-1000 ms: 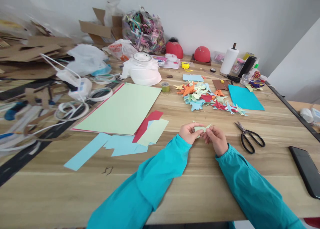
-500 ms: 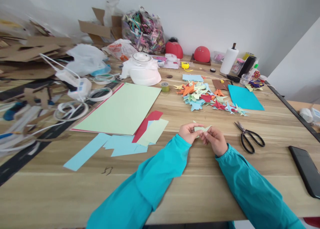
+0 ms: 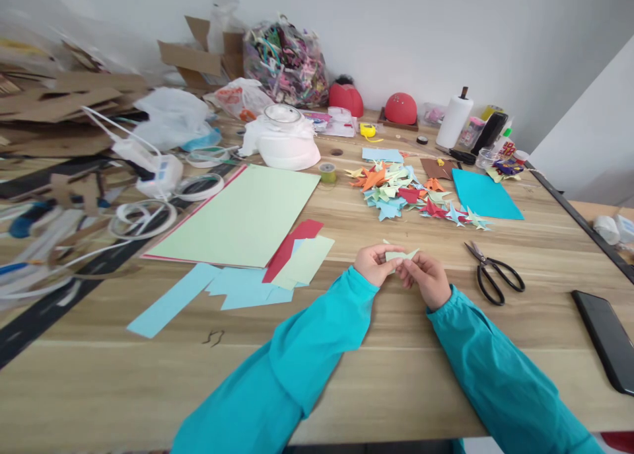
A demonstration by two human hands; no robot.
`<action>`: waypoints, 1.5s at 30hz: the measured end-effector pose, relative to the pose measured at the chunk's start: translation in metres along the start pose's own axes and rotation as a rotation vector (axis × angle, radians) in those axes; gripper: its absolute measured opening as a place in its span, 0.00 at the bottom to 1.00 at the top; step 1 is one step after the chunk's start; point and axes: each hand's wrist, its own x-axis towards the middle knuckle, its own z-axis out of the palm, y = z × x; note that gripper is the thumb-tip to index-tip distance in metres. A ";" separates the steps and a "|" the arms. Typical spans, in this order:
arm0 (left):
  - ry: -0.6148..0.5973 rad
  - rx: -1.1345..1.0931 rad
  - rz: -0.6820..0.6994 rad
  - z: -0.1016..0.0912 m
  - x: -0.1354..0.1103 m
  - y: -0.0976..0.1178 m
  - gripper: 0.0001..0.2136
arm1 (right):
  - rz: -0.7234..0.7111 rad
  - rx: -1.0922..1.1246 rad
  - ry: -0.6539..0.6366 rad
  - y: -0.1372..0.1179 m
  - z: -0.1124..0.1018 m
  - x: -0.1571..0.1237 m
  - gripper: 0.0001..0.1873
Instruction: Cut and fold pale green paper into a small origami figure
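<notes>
My left hand and my right hand meet over the wooden table, both pinching a small pale green folded paper piece between their fingertips. Its pointed ends stick out above the fingers. Both arms wear teal sleeves. A pile of folded paper shapes in orange, red, green and blue lies further back on the table. Black scissors rest just right of my right hand.
A large pale green sheet lies left of centre, with light blue, red and green offcuts in front of it. A teal sheet lies at the right, a black phone near the right edge. Cardboard, tape rolls and bags crowd the left and back.
</notes>
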 end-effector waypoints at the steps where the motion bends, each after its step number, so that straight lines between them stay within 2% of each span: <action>1: -0.003 -0.002 0.000 0.000 0.000 0.000 0.17 | -0.014 -0.012 -0.005 0.000 0.000 0.000 0.15; 10: -0.068 -0.083 -0.049 -0.002 0.003 -0.003 0.19 | -0.015 0.018 -0.042 0.000 -0.001 0.000 0.15; 16: -0.022 -0.047 -0.030 0.001 0.001 0.001 0.16 | 0.022 0.028 -0.003 -0.002 0.001 -0.001 0.16; 24: -0.052 -0.027 -0.082 0.001 -0.001 0.002 0.18 | 0.019 0.174 0.181 0.006 -0.004 0.004 0.13; 27: -0.052 -0.024 -0.088 0.001 0.000 0.000 0.18 | 0.031 0.252 0.211 0.007 -0.005 0.006 0.13; 32: -0.049 -0.044 -0.086 0.001 0.001 -0.001 0.19 | 0.035 0.181 0.135 0.004 -0.004 0.004 0.17; 37: -0.043 -0.109 -0.084 0.001 0.003 -0.005 0.19 | -0.011 -0.005 0.029 -0.001 -0.001 0.000 0.15; 45: -0.042 -0.070 -0.041 0.001 0.002 -0.002 0.18 | -0.066 -0.051 -0.009 0.003 0.000 -0.001 0.14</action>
